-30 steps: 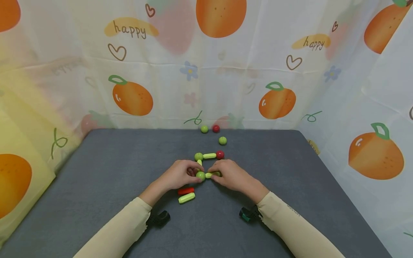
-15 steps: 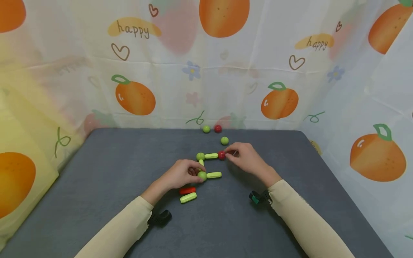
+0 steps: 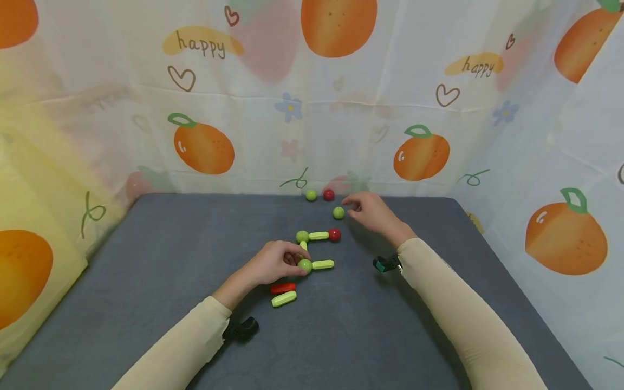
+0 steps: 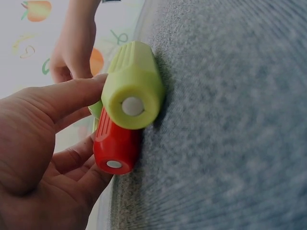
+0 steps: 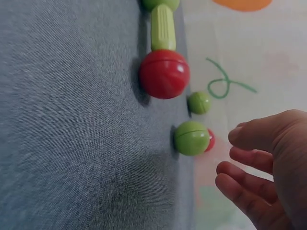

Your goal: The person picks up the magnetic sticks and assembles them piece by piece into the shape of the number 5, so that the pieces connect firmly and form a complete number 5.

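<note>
My left hand (image 3: 275,262) pinches a green ball (image 3: 304,266) at the near corner of a joined ball-and-rod shape. A light green rod (image 3: 323,264) points right from that ball. Another rod, partly behind my fingers, runs back to a second green ball (image 3: 302,236). From there a light green rod (image 3: 319,235) leads to a red ball (image 3: 334,234). My right hand (image 3: 372,211) hovers just right of a loose green ball (image 3: 338,213). In the right wrist view its fingers are spread, apart from the green ball (image 5: 192,138).
A loose green ball (image 3: 311,195) and a red ball (image 3: 329,195) lie at the grey table's back edge, before a printed curtain (image 3: 253,141). A red rod (image 4: 115,148) and a light green rod (image 4: 134,88) lie side by side near my left hand.
My right hand has let go of the near light green rod and moved back past the joined red ball to the loose green ball. The left hand keeps its place.
</note>
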Demonstrator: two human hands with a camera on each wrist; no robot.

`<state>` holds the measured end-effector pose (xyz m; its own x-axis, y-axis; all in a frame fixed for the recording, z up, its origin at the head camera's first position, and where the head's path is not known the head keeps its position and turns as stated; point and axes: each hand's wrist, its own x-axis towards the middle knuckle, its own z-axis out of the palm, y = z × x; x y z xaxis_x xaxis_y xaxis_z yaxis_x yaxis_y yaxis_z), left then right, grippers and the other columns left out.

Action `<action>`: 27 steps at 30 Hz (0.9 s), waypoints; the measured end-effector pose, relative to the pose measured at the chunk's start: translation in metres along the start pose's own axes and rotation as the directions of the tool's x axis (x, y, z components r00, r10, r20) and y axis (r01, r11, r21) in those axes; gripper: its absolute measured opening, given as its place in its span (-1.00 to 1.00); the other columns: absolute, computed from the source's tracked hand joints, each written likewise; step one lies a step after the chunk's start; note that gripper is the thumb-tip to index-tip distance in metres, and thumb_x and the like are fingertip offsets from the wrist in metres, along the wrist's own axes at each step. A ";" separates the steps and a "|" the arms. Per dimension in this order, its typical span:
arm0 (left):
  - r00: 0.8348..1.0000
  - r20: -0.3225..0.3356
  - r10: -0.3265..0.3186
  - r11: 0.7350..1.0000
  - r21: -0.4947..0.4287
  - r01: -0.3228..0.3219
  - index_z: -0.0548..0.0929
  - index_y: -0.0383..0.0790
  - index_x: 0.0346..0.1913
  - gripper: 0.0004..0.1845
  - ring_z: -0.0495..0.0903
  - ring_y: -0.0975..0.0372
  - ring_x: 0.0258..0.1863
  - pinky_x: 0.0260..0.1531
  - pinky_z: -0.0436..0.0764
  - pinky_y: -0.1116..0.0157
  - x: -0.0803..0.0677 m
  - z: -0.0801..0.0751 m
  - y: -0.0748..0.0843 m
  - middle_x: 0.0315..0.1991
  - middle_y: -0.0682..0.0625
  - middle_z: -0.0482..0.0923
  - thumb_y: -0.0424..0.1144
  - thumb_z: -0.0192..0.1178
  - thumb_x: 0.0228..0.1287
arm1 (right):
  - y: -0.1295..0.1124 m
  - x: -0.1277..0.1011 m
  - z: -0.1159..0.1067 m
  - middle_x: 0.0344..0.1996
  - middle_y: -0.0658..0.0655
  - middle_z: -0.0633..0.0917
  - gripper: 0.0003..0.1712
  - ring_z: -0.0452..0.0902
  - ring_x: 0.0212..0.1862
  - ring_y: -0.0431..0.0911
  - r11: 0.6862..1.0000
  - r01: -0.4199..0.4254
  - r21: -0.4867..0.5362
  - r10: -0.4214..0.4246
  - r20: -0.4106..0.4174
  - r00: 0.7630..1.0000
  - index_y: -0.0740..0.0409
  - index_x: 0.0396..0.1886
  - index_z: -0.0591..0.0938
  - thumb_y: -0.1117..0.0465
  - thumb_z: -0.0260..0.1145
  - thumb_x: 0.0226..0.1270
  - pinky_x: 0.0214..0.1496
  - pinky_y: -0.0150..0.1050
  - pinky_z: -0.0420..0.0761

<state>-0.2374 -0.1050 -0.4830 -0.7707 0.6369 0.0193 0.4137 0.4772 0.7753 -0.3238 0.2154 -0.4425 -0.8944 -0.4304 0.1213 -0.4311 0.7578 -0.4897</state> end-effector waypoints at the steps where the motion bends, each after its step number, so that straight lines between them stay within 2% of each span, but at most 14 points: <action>1: 1.000 0.001 -0.002 1.000 -0.003 0.002 0.86 -0.04 0.06 -0.75 0.68 0.32 -0.26 -0.15 0.70 0.23 0.000 0.000 0.000 -0.22 0.15 0.71 -0.21 0.57 0.37 | 0.001 0.003 0.001 0.13 0.19 0.77 -0.67 0.70 0.02 0.07 1.000 -0.011 0.005 0.011 0.006 1.000 0.20 0.25 0.77 0.32 0.38 0.57 0.06 0.06 0.69; 6: 1.000 0.002 -0.005 1.000 -0.004 0.005 0.86 -0.06 0.07 -0.74 0.68 0.30 -0.25 -0.15 0.69 0.23 0.000 0.000 0.000 -0.22 0.15 0.72 -0.20 0.56 0.37 | 0.008 0.014 0.010 0.18 0.23 0.75 -0.65 0.71 0.11 0.13 0.996 -0.061 0.058 0.059 0.023 0.998 0.24 0.27 0.75 0.33 0.41 0.56 0.11 0.10 0.69; 13: 1.000 0.003 -0.006 1.000 -0.016 0.006 0.86 -0.08 0.08 -0.73 0.68 0.29 -0.26 -0.16 0.69 0.22 0.000 0.000 -0.002 -0.22 0.14 0.73 -0.19 0.56 0.37 | 0.015 0.019 0.028 0.21 0.21 0.73 -0.58 0.69 0.18 0.12 0.992 -0.104 0.076 0.101 0.042 0.994 0.20 0.32 0.72 0.19 0.46 0.57 0.06 0.02 0.73; 21: 1.000 0.003 -0.028 0.999 -0.028 0.028 0.86 -0.01 0.06 -0.75 0.69 0.29 -0.25 -0.15 0.70 0.22 0.001 -0.001 -0.003 -0.23 0.17 0.72 -0.19 0.57 0.36 | 0.019 0.016 0.040 0.14 0.18 0.76 -0.63 0.72 0.12 0.10 0.987 -0.131 0.095 0.137 -0.053 0.989 0.16 0.28 0.73 0.18 0.46 0.57 0.10 0.03 0.71; 27: 1.000 0.007 -0.027 0.999 -0.035 0.028 0.86 -0.01 0.07 -0.74 0.69 0.28 -0.25 -0.15 0.70 0.21 0.002 0.000 -0.002 -0.22 0.16 0.73 -0.19 0.57 0.36 | 0.020 0.005 0.040 0.12 0.15 0.77 -0.65 0.73 0.07 0.07 0.980 -0.146 0.137 0.164 -0.129 0.978 0.12 0.26 0.75 0.19 0.45 0.56 0.11 0.07 0.71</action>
<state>-0.2403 -0.1050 -0.4846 -0.7782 0.6280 -0.0066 0.3749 0.4730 0.7973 -0.3322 0.2092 -0.4866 -0.9607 -0.2337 0.1500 -0.2757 0.7379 -0.6160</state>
